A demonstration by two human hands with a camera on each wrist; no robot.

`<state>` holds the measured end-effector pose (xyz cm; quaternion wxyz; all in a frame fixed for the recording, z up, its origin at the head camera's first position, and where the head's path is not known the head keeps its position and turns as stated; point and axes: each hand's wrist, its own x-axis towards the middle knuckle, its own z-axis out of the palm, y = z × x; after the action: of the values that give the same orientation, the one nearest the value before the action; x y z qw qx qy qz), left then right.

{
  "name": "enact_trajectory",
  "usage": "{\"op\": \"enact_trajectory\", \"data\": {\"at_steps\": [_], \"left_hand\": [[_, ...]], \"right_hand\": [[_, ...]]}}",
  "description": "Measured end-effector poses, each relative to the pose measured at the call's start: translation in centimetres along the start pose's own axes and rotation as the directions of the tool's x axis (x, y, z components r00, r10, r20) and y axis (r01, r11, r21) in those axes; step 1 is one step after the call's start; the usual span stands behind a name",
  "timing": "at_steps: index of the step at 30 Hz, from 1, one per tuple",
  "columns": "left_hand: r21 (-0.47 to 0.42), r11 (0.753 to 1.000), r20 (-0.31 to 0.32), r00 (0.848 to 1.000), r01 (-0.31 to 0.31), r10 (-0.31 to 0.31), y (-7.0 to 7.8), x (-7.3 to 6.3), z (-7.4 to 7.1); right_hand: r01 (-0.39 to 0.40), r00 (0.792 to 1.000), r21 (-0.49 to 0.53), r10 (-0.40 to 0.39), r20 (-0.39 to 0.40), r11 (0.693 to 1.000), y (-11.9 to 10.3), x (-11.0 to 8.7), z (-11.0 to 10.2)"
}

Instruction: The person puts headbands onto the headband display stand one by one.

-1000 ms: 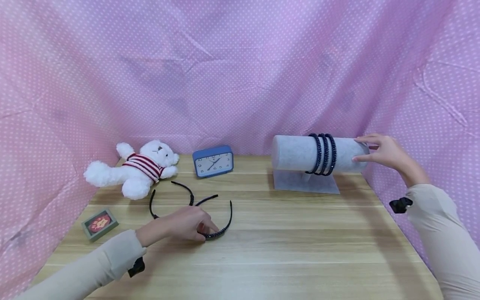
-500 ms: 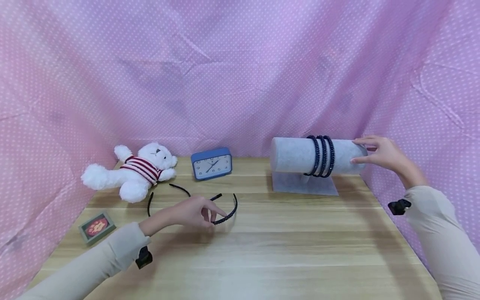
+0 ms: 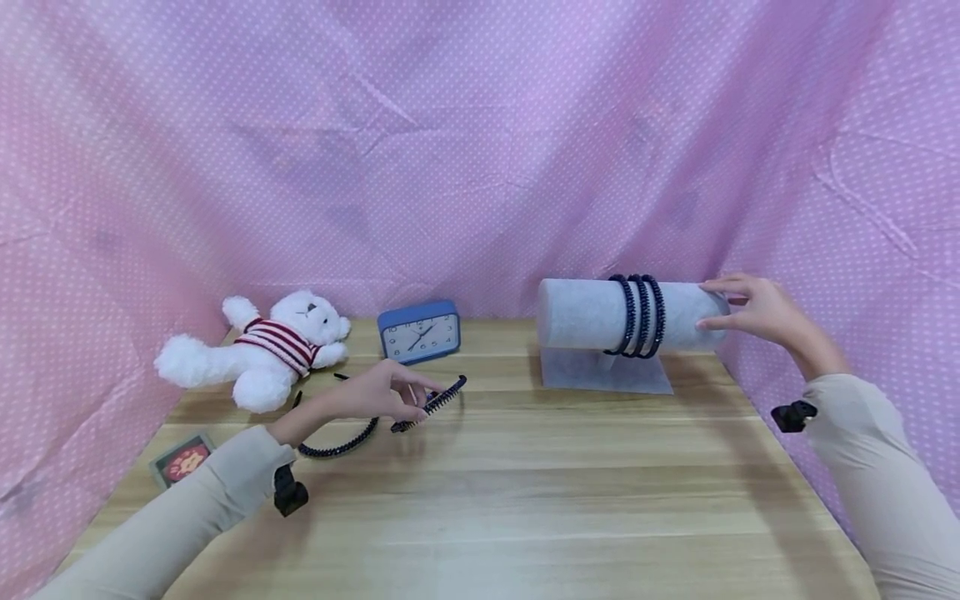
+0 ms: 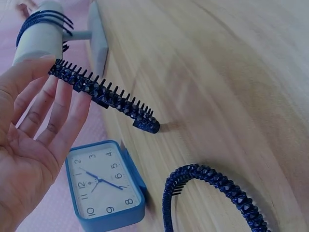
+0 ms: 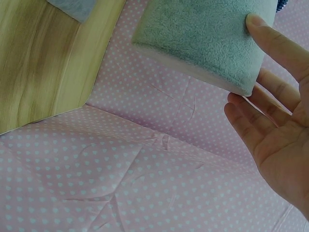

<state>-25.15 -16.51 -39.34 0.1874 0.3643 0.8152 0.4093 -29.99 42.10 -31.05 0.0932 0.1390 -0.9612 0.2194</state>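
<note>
My left hand (image 3: pixel 375 392) pinches a dark beaded headband (image 3: pixel 444 398) with comb teeth, raised above the table. In the left wrist view, thumb and fingers hold one end of this headband (image 4: pixel 108 96), its teeth facing up. Another dark beaded headband (image 3: pixel 337 450) lies on the table below the left hand, partly hidden by it. At the right, my right hand (image 3: pixel 765 312) holds the end of a grey plush roll display stand (image 3: pixel 577 312), thumb on its near side. Three dark headbands (image 3: pixel 643 317) hang round the roll. The right wrist view shows the thumb pressing the roll (image 5: pixel 203 38).
A blue alarm clock (image 3: pixel 422 335) stands at the back, just beyond the left hand. A white teddy bear (image 3: pixel 281 346) in a striped sweater lies at the back left. The small paw-print frame (image 3: pixel 183 460) is partly behind the left sleeve. Pink dotted cloth (image 3: pixel 480 167) surrounds the table.
My left hand has lifted a headband off the table and moved it away from me, turning it so its teeth show. The right hand keeps its hold on the roll.
</note>
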Motion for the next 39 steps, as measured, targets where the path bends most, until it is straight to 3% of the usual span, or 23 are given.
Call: {"op": "enact_trajectory", "data": {"at_steps": [5, 12, 17, 29, 39], "left_hand": [[-0.051, 0.999, -0.009, 1.000, 0.019, -0.020, -0.1, 0.0, -0.4], [-0.084, 0.994, -0.026, 0.997, 0.068, -0.070, 0.3, 0.1, -0.8], [-0.091, 0.994, -0.052, 0.997, 0.059, -0.064, 0.4, 0.0, -1.1], [-0.227, 0.972, -0.116, 0.989, 0.058, -0.086, 0.4, 0.4, -1.7], [-0.203, 0.978, -0.192, 0.978, 0.039, -0.079, 1.5, 1.5, -2.0]], "right_hand": [[-0.022, 1.000, 0.002, 0.022, 0.003, 1.000, -0.2, -0.1, 0.0], [0.009, 1.000, 0.014, -0.009, -0.003, 1.000, -0.2, -0.2, -0.1], [-0.003, 1.000, -0.006, 0.003, -0.005, 1.000, -0.3, -0.1, -0.1], [-0.043, 0.999, 0.021, 0.042, 0.011, 0.999, -0.3, -0.3, 0.0], [-0.006, 1.000, 0.013, 0.006, -0.013, 1.000, -0.1, -0.3, 0.0]]}}
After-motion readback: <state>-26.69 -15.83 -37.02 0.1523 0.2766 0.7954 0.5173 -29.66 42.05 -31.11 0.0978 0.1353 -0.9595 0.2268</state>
